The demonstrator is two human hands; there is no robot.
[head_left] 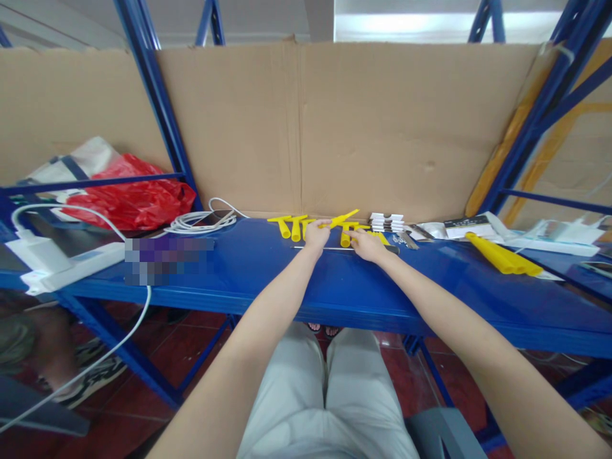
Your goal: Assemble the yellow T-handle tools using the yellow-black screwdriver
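Note:
My left hand (317,235) is closed on a yellow T-shaped plastic handle (342,218), which it holds tilted just above the blue shelf. Close to its right, my right hand (367,245) has its thumb and index finger apart, with the fingertips beside another yellow T-shaped handle (345,239); whether they touch it is hard to tell. Several more such handles, among them one with a round hollow end (285,229), lie in a row to the left. In front of both hands lies a thin metal rod (338,248) with a dark grip at its right end.
White stacked pieces (386,222) and a flat metal blade (407,240) lie right of my hands. Farther right are long yellow tubes (504,256) and a power strip (549,242). A coiled white cable (201,222), red bag (136,194) and charger (45,255) are left. Cardboard (382,127) backs the shelf.

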